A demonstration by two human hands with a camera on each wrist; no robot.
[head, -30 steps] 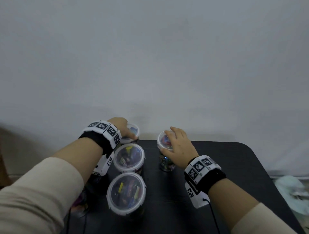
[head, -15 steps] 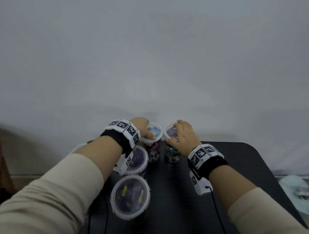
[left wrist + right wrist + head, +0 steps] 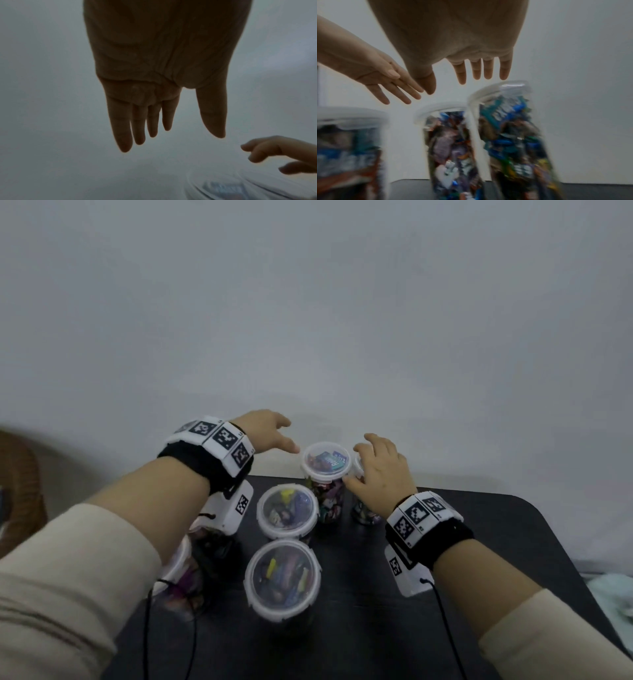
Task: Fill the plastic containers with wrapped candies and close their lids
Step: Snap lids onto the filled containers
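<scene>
Several clear plastic containers full of wrapped candies stand on the black table (image 3: 479, 542), all with white lids on. My left hand (image 3: 279, 440) hovers open up and to the left of the back container (image 3: 327, 463), touching nothing; its fingers (image 3: 137, 128) are straight and empty. My right hand (image 3: 364, 463) hangs open just above the far right container (image 3: 363, 511), which it mostly hides. In the right wrist view its straight fingers (image 3: 477, 70) are spread above that container's lid (image 3: 498, 89), apart from it.
Two more lidded containers (image 3: 287, 510) (image 3: 282, 577) stand in a row toward me, and another (image 3: 178, 573) sits under my left forearm. A grey wall rises right behind the table. A wicker chair (image 3: 17, 474) is at the far left.
Both hands have lifted off the lids of the two back containers and opened. The left hand has drawn away to the left; the two containers now stand side by side.
</scene>
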